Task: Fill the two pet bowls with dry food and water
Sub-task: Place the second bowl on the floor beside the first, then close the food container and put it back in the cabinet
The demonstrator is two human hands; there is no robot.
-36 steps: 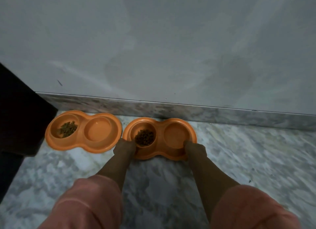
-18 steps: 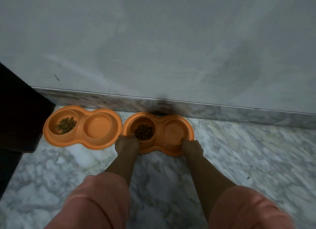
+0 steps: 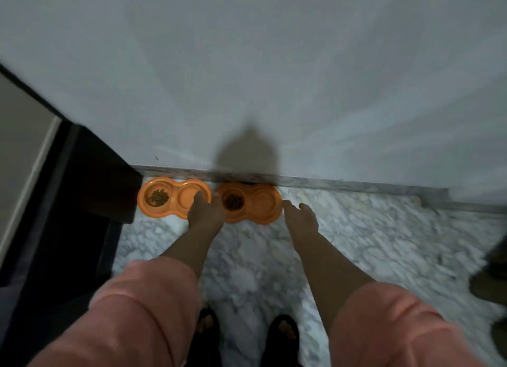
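Beside the right orange plastic double pet bowl [image 3: 251, 203], the left hand [image 3: 205, 212] and the right hand [image 3: 301, 217] hover empty, fingers spread apart.

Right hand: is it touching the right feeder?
Apart. The head view shows the right hand open, with a strip of marble floor visible between its fingertips and the right feeder edge.

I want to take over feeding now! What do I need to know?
Left hand: open and empty, over the gap between the feeders.
Right hand: open and empty, beside the right feeder.
Both orange feeders sit on the floor by the wall; the left feeder is next to the dark cabinet.
Done: dry food in each feeder's left cup.
Left: the right cups look dry, though the picture is blurry. Add water.
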